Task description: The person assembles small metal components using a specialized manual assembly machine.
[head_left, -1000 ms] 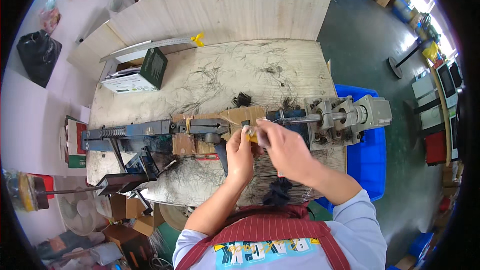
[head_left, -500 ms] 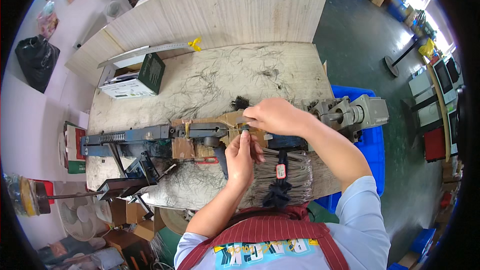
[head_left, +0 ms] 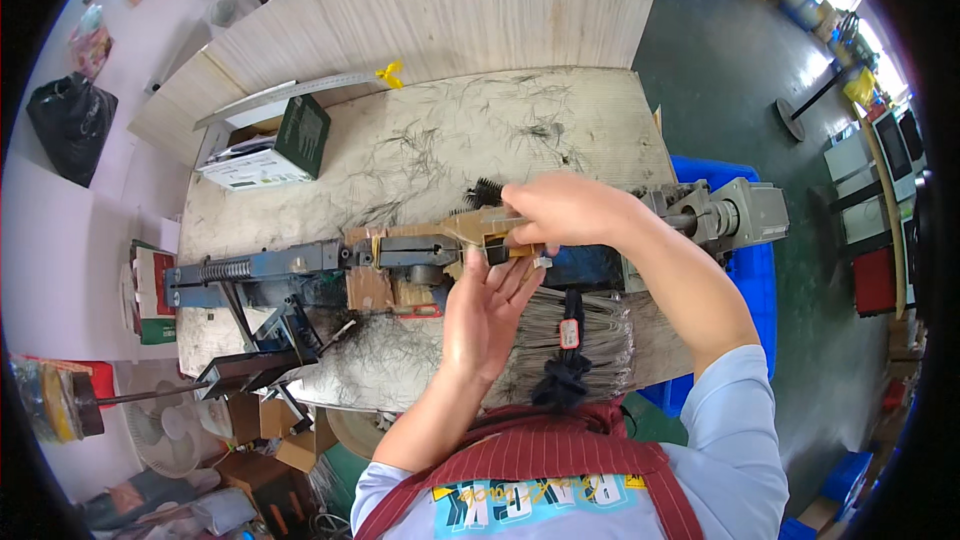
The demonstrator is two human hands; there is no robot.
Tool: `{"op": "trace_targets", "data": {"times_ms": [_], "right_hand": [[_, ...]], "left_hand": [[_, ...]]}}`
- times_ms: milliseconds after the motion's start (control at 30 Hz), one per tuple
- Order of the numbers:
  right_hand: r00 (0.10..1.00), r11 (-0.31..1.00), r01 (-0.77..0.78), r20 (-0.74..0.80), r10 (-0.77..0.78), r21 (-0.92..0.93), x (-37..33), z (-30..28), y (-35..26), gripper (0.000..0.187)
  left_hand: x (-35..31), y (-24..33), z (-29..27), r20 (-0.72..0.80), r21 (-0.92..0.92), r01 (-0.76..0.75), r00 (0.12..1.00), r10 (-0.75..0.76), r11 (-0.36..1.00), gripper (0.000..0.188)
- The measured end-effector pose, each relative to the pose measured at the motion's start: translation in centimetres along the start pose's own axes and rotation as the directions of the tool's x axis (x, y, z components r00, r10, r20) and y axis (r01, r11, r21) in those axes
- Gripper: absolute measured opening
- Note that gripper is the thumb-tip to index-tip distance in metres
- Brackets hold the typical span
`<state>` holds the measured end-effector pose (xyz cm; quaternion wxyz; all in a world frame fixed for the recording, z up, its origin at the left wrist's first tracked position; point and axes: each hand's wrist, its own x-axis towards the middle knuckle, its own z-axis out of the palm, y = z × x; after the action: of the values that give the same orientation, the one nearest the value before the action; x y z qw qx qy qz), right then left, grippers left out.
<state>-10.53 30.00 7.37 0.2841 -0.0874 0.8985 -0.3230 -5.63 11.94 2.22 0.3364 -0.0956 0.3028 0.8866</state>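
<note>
**Feeding hair into the bench machine**

The right hand [head_left: 565, 212] is reaching across the long metal machine [head_left: 440, 250], fingers curled closed and pinching a thin lock of dark hair at its guide. The left hand [head_left: 487, 315] is lying open, palm up, just beneath it. A grey hair bundle [head_left: 575, 335], tied with a black band, is resting on the worktable [head_left: 420, 155] beside the left hand. The strands look light, limp and slippery; gripping near the tied end seems safest.
</note>
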Motion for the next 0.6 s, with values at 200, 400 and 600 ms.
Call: {"op": "trace_targets", "data": {"times_ms": [200,400,600], "right_hand": [[0.882,0.97,0.196,-0.408,-0.237,-0.142,-4.6,0.1,0.1,0.028],[0.669,0.875,0.426,-0.57,-0.476,-0.231,-4.7,4.8,0.2,0.016],[0.535,0.823,0.284,-0.631,-0.562,-0.493,-2.5,6.8,0.5,0.014]], "left_hand": [[-1.2,2.0,-0.8,-0.002,-0.244,0.022,1.0,-0.023,0.969,0.063],[-1.4,1.7,-1.2,-0.045,-0.251,0.019,0.998,-0.031,0.968,0.062],[-1.5,1.4,-1.1,0.04,-0.325,0.066,0.998,-0.055,0.944,0.054]]}}
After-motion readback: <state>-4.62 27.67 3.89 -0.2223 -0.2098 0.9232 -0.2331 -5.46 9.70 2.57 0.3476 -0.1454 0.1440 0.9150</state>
